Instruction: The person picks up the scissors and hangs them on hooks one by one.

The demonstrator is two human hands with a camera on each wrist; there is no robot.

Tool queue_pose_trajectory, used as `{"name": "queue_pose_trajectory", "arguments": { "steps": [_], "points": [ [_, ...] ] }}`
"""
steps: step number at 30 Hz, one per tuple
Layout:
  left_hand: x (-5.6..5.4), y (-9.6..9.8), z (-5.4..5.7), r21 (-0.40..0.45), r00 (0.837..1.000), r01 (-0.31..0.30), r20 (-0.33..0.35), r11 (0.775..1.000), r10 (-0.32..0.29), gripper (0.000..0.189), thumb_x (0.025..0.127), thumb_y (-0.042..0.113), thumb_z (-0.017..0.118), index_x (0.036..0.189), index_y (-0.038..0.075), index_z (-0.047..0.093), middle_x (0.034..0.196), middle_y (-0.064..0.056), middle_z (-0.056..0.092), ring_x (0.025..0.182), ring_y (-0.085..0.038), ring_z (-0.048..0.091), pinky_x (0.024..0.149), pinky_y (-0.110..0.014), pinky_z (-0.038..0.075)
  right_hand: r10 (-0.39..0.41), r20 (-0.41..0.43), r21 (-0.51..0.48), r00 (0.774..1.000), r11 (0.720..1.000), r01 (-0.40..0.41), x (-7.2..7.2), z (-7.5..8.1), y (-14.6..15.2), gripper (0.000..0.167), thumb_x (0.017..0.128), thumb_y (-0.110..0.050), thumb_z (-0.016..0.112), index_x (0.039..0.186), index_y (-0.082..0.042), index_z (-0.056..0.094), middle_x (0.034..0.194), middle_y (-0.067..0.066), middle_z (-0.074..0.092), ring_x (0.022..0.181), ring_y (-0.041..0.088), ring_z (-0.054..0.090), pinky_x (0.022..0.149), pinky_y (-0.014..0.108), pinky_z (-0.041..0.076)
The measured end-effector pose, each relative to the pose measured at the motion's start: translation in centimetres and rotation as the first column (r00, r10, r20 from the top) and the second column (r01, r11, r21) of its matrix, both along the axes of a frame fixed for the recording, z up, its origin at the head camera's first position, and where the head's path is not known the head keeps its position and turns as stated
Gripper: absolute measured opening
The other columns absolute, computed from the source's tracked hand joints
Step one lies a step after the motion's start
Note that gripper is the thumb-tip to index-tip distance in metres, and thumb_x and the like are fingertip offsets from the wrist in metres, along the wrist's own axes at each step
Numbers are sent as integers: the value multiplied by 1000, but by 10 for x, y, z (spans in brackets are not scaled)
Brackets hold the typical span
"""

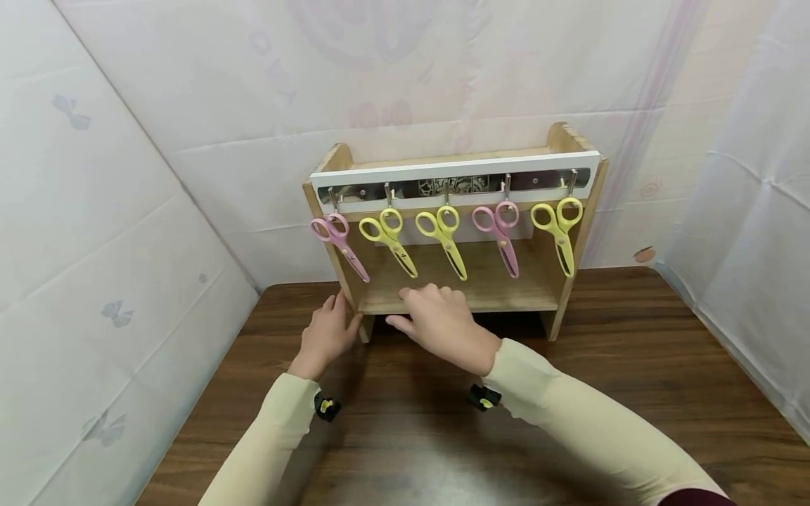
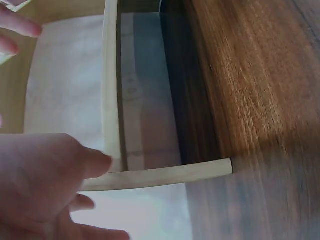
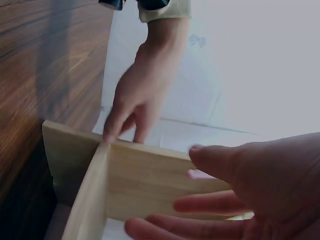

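Observation:
A small wooden rack (image 1: 455,307) stands on the table, with a white front rail (image 1: 455,169) across its top. My left hand (image 1: 325,334) grips the rack's lower left side panel (image 2: 165,176), thumb at the front edge and fingers on the outer side. In front of the shelf hovers my right hand (image 1: 443,323), its fingers (image 3: 210,202) loosely extended and holding nothing. Several pairs of scissors hang from hooks on the rail: pink scissors (image 1: 342,242) at the left end, yellow scissors (image 1: 389,239) beside them, and yellow scissors (image 1: 560,232) at the right end.
The dark wood-grain table (image 1: 392,436) runs around the rack. White patterned sheeting (image 1: 221,119) covers the walls behind and beside it. A black wrist device (image 1: 327,406) sits at the left cuff, and another black device (image 1: 484,398) at the right.

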State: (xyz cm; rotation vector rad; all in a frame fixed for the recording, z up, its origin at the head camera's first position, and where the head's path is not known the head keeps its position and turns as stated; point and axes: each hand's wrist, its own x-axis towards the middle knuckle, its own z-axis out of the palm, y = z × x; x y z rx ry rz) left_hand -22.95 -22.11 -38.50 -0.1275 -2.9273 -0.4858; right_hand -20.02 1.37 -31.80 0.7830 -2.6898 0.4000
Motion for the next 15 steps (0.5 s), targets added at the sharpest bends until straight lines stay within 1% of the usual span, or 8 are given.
{"name": "queue_pose_trajectory", "arguments": {
  "steps": [1,3,6,9,12,14,15],
  "points": [
    [3,0,1,-26,1000,2,19,1000,-1,64,105,32,58,157,2,34,150,-32,44,128,-56,51,87,-71,51,2,1,16,1000,1000,-2,2,0,5,36,96,-50,70,84,-17,63,64,-1,57,60,25,63,42,38,42],
    [10,1,2,-69,999,16,45,998,-12,69,105,33,59,159,2,30,153,-35,39,132,-58,46,92,-72,49,8,1,41,1000,999,-8,6,-2,15,34,96,-50,71,90,-17,66,70,-2,62,63,24,65,44,38,43],
    [19,1,2,-102,998,45,48,994,-40,73,104,36,60,160,0,29,153,-36,39,132,-59,45,96,-71,47,23,8,76,1000,997,-23,11,-5,30,34,95,-51,71,102,-17,69,82,-2,68,73,24,68,49,41,48],
    [28,-2,0,-105,998,57,17,993,-55,76,103,38,63,159,0,30,152,-35,40,131,-58,46,95,-70,48,40,22,76,999,996,-41,15,-12,43,41,95,-50,71,121,-18,69,99,1,71,87,26,69,57,44,54],
    [36,-4,-3,-86,998,60,-27,995,-62,81,100,41,66,160,2,29,153,-33,40,133,-56,45,93,-70,49,59,32,45,998,997,-61,20,-21,57,53,96,-50,70,139,-21,62,118,5,69,102,29,68,69,49,58],
    [41,-6,-7,-78,996,63,-65,995,-68,85,98,42,69,161,3,28,154,-33,40,134,-55,45,92,-70,50,73,26,21,997,997,-74,23,-29,66,59,95,-50,71,146,-21,57,128,8,66,111,32,65,76,51,58],
    [43,-8,-9,-72,993,67,-88,995,-73,87,97,43,71,161,3,28,154,-33,40,134,-55,46,92,-70,50,78,21,10,997,997,-79,24,-32,71,62,95,-49,72,147,-21,56,132,9,64,114,34,64,79,52,58]
  ]
}}
